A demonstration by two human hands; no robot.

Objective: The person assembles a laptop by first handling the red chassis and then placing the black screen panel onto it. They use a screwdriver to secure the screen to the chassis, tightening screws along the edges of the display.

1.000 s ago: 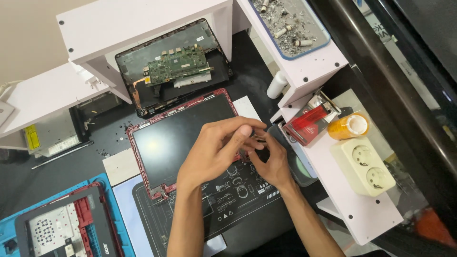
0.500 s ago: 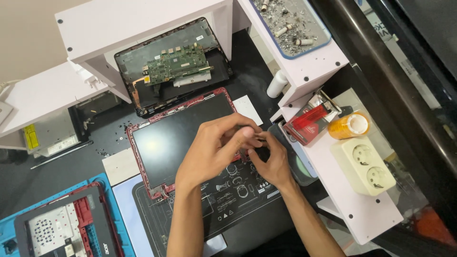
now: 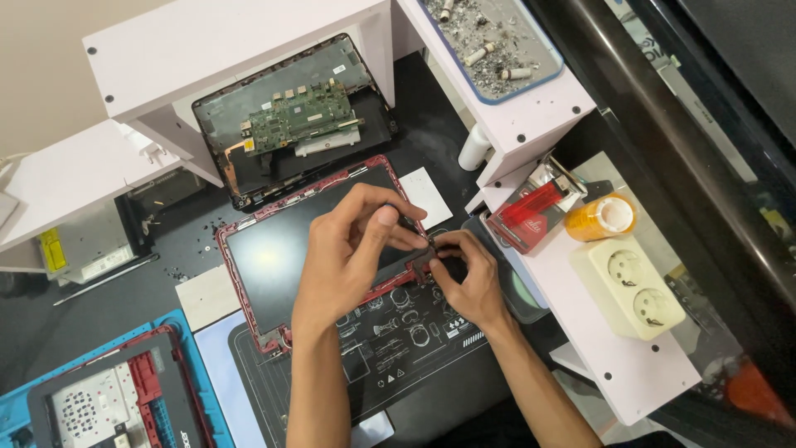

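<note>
Two bare hands meet over the lower right corner of a red-framed tablet screen panel that lies face up on a black printed work mat. The left hand arches over the panel with thumb and forefinger pressed together at their tips, pinching one end of a small dark part at the panel's edge; the right hand comes from below, its fingers closed on the other end of the same part, so both hands are clamped on it. Whether the part is joined to the red frame or merely rests against it cannot be told, since the fingertips cover it. Done well, this step appears to call for a light grip near the part's ends, force kept parallel to the panel rather than twisting, and wrists held low so the glass is not levered. Behind the panel, an opened dark back shell holding a green circuit board leans under a white shelf unit. To the right stand a white double wall socket, an orange round-lidded container and a red flat packet; a blue tray of small metal debris sits above, and a blue tool tray lies at lower left.
</note>
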